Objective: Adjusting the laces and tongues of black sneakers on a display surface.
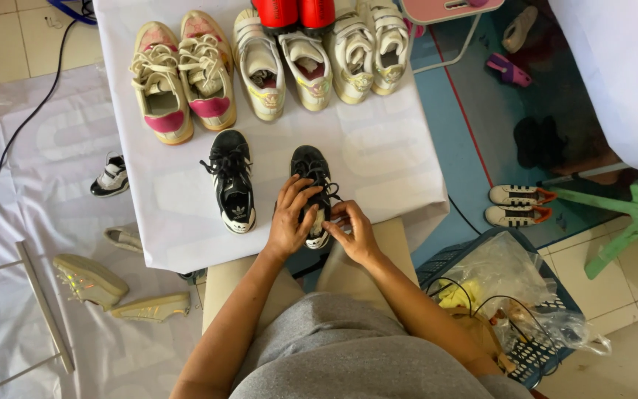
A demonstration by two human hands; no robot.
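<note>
Two black sneakers with white stripes lie on a white-covered table (378, 159). My left hand (289, 218) rests on top of the right black sneaker (311, 174), fingers curled over its laces. Beside that shoe's near end, my right hand (354, 230) pinches a lace between thumb and fingers. The other black sneaker (232, 181) lies untouched just to the left, toe pointing at me.
A row of pink-trimmed sneakers (180, 77) and white sneakers (311, 59) lines the table's far edge. Loose shoes lie on the floor at left (90, 279). A blue basket with a plastic bag (511, 295) stands at right, near a striped pair (517, 205).
</note>
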